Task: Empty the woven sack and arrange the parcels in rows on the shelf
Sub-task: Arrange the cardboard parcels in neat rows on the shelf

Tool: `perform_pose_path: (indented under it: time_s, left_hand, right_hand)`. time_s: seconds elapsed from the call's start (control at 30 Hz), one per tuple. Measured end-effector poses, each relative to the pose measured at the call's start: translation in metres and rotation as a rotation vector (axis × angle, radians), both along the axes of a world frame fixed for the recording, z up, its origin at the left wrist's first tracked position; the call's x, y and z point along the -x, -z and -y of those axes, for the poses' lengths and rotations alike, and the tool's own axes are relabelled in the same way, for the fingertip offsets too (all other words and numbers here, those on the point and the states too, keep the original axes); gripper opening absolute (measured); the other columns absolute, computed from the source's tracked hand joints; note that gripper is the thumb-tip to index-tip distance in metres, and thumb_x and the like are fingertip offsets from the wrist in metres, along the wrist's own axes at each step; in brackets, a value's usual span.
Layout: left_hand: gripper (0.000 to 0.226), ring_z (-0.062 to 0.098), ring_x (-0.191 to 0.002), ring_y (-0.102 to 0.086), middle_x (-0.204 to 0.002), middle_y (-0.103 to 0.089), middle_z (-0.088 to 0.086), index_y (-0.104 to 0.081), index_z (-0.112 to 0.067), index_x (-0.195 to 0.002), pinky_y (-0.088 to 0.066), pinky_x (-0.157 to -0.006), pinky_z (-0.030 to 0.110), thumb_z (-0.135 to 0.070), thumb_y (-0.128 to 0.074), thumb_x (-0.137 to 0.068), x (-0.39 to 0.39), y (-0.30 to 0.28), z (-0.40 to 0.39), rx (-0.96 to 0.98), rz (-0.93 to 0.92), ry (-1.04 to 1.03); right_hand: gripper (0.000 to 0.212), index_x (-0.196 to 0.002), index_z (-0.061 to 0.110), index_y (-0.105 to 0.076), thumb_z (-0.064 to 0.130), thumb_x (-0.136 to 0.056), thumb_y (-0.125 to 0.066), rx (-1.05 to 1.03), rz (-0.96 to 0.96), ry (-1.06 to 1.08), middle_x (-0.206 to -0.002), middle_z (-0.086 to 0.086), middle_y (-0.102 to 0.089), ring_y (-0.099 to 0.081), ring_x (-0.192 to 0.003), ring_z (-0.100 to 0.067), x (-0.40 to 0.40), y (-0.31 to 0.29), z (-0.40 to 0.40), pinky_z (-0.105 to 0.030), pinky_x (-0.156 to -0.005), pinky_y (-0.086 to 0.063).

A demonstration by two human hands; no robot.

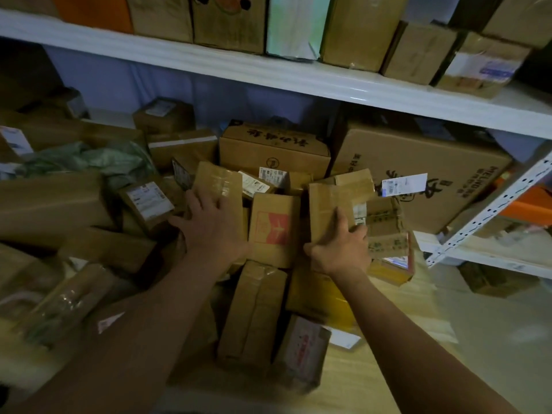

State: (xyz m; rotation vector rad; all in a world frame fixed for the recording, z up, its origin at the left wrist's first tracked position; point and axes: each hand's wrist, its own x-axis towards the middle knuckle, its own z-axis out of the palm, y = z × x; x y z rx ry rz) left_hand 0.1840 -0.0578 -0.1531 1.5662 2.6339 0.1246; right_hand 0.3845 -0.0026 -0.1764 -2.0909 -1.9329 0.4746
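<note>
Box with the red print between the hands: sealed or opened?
Cannot tell. The red-print box shows only its printed face; no flap stands up, and its seams are not visible.

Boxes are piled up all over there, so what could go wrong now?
1. The pile is loose and tilted; tugging the box gripped by the right hand may topple its neighbours.
2. The left hand presses a leaning box, which could slide.
3. Low boxes may get crushed.
</note>
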Motion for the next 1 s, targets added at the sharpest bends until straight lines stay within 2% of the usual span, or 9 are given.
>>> perform_pose_path:
  time_s: [0.17,0.27,0.33,0.47,0.6,0.73,0.83,0.93,1.0]
  left_hand:
    - [0.108,0.049,-0.141,0.002,-0.155,0.019,0.017,-0.018,-0.030,-0.145,-0.017,-0.102,0.074,-0.063,-0.075,-0.059,-0.009,-0.007,-0.012,-0.012,0.101,-0.115]
    - [0.099,0.047,-0.139,-0.011,-0.156,0.007,0.018,-0.024,-0.025,-0.142,-0.027,-0.104,0.069,-0.048,-0.079,-0.063,-0.007,-0.008,-0.015,-0.089,0.054,-0.129]
    - [0.097,0.043,-0.137,-0.017,-0.154,-0.005,0.018,-0.026,-0.023,-0.141,-0.028,-0.103,0.068,-0.043,-0.080,-0.063,-0.012,-0.009,-0.018,-0.088,-0.007,-0.109]
    - [0.079,0.036,-0.138,-0.017,-0.151,-0.016,0.013,-0.036,-0.023,-0.138,-0.019,-0.104,0.071,-0.044,-0.072,-0.071,-0.025,-0.003,-0.024,0.020,-0.084,-0.022]
    - [0.068,0.033,-0.132,-0.024,-0.142,-0.029,0.012,-0.045,-0.023,-0.130,-0.024,-0.104,0.069,-0.042,-0.072,-0.070,-0.029,-0.002,-0.028,-0.025,-0.136,0.066]
    - [0.070,0.032,-0.128,-0.029,-0.141,-0.028,0.011,-0.047,-0.026,-0.127,-0.024,-0.104,0.067,-0.041,-0.075,-0.065,-0.044,-0.009,-0.035,-0.129,-0.161,0.103]
    - [0.069,0.034,-0.131,-0.027,-0.151,-0.017,0.011,-0.046,-0.027,-0.124,-0.024,-0.104,0.064,-0.042,-0.076,-0.064,-0.066,-0.019,-0.042,-0.282,-0.120,0.143]
    - [0.066,0.034,-0.137,-0.020,-0.155,-0.008,0.009,-0.046,-0.026,-0.123,-0.022,-0.107,0.061,-0.042,-0.074,-0.066,-0.086,-0.033,-0.052,-0.431,0.010,0.144]
    - [0.067,0.033,-0.138,-0.018,-0.156,-0.009,0.008,-0.046,-0.025,-0.123,-0.021,-0.110,0.058,-0.042,-0.075,-0.065,-0.097,-0.039,-0.059,-0.521,0.122,0.129]
  right_hand:
    - [0.090,-0.142,0.040,-0.017,0.055,-0.069,-0.067,0.012,-0.247,0.030,-0.126,-0.012,-0.038,-0.047,-0.114,-0.037,-0.034,-0.012,-0.010,-0.047,-0.095,-0.046]
    - [0.091,-0.145,0.038,-0.019,0.048,-0.070,-0.071,0.020,-0.446,0.030,-0.130,-0.011,-0.040,-0.045,-0.116,-0.033,-0.048,-0.017,-0.010,-0.042,-0.096,-0.042]
    - [0.091,-0.146,0.035,-0.020,0.045,-0.072,-0.071,0.017,-0.412,0.022,-0.130,-0.012,-0.040,-0.045,-0.117,-0.033,-0.051,-0.019,-0.009,-0.040,-0.095,-0.042]
    - [0.088,-0.144,0.035,-0.021,0.041,-0.072,-0.072,0.042,-0.277,0.006,-0.127,-0.010,-0.039,-0.047,-0.115,-0.032,-0.053,-0.025,-0.010,-0.037,-0.093,-0.044]
    - [0.084,-0.142,0.037,-0.023,0.040,-0.072,-0.071,-0.017,-0.108,-0.029,-0.126,-0.010,-0.038,-0.044,-0.116,-0.033,-0.053,-0.023,-0.007,-0.046,-0.096,-0.046]
    - [0.095,-0.143,0.035,-0.026,0.043,-0.062,-0.074,0.015,-0.388,-0.008,-0.129,-0.008,-0.040,-0.044,-0.116,-0.030,-0.054,-0.023,-0.013,-0.046,-0.098,-0.045]
    - [0.104,-0.142,0.034,-0.029,0.047,-0.049,-0.072,0.040,-0.615,0.055,-0.133,-0.007,-0.044,-0.048,-0.118,-0.030,-0.058,-0.024,-0.022,-0.048,-0.096,-0.048]
    - [0.089,-0.143,0.025,-0.032,0.028,-0.065,-0.074,0.079,-0.842,0.045,-0.137,-0.005,-0.045,-0.048,-0.115,-0.025,-0.066,-0.030,-0.030,-0.036,-0.087,-0.046]
    - [0.088,-0.142,0.023,-0.034,0.025,-0.064,-0.074,-0.020,-0.967,0.081,-0.136,-0.004,-0.047,-0.049,-0.115,-0.023,-0.076,-0.033,-0.036,-0.035,-0.087,-0.046]
